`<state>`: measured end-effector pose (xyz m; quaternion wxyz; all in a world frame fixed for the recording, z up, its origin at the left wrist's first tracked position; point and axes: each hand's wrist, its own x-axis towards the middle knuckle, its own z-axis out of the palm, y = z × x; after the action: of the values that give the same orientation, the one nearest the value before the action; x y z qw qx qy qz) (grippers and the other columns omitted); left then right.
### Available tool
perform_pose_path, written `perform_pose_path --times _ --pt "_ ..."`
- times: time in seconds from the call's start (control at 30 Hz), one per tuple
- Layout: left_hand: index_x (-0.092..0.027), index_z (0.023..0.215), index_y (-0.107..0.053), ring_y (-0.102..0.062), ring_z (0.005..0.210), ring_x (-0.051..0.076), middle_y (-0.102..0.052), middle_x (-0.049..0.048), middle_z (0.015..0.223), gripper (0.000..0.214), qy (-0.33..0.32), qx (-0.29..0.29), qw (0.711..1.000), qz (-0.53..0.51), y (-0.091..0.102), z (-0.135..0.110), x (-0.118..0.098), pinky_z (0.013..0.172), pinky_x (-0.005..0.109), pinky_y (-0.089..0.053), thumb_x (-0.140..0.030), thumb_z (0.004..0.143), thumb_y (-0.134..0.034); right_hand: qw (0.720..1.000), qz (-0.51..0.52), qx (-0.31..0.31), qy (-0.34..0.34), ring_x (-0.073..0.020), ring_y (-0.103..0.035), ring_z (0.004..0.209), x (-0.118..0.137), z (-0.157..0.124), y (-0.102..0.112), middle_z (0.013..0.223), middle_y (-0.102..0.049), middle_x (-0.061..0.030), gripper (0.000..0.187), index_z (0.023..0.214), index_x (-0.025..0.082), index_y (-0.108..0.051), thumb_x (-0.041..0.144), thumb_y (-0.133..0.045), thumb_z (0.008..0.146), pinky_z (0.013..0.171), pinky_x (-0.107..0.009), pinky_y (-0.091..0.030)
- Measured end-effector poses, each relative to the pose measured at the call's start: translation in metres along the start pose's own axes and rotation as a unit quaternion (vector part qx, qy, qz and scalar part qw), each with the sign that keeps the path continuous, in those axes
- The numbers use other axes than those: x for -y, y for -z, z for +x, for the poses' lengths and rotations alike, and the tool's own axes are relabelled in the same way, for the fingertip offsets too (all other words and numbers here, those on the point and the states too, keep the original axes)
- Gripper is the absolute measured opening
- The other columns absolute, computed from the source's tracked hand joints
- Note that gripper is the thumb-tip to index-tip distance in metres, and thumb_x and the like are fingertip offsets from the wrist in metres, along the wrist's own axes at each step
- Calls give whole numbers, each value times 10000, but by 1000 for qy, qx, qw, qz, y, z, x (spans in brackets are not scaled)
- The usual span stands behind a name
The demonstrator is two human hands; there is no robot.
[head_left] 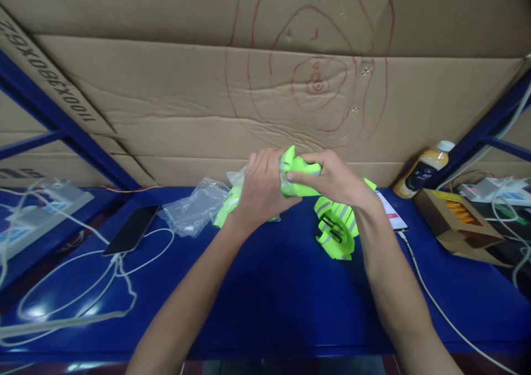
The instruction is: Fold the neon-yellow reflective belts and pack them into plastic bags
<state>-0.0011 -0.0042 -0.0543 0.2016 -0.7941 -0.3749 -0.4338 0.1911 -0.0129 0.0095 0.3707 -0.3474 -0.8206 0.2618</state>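
Observation:
A folded neon yellow-green reflective vest is held up between my two hands above the blue table. My right hand pinches it from the right, thumb across its front. On the other side my left hand is closed round its left end, where some clear plastic film shows; how far the film covers it is hidden. Beneath my right wrist lies another bundle of reflective fabric with silver stripes and black parts. Behind my left hand, more yellow-green fabric lies beside a crumpled clear plastic bag.
A phone with white cables lies at left, near a power strip. To the right are another phone on a cable, a juice bottle and an opened cardboard box. Cardboard with red-drawn rings backs the table.

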Motion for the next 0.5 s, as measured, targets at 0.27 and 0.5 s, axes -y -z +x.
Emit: perform_pose_path --times 0.27,0.5 --pt "-185 1456 -434 -670 1158 397 -683 193 1300 865 -11 -63 998 -26 -7 1 -1 983 513 -490 -605 824 -848 992 -91 -83 10 -113 -399 697 6 1 -13 662 -485 59 281 670 194 -513 257 -711 859 691 -289 -283" --pt "-136 1491 -483 -642 1182 457 -673 232 1288 875 26 -13 999 24 10 7 -4 998 564 -474 -607 838 -826 990 -23 -133 34 -124 -452 728 9 -1 2 717 -493 45 239 709 191 -564 282 -727 859 691 -278 -351"
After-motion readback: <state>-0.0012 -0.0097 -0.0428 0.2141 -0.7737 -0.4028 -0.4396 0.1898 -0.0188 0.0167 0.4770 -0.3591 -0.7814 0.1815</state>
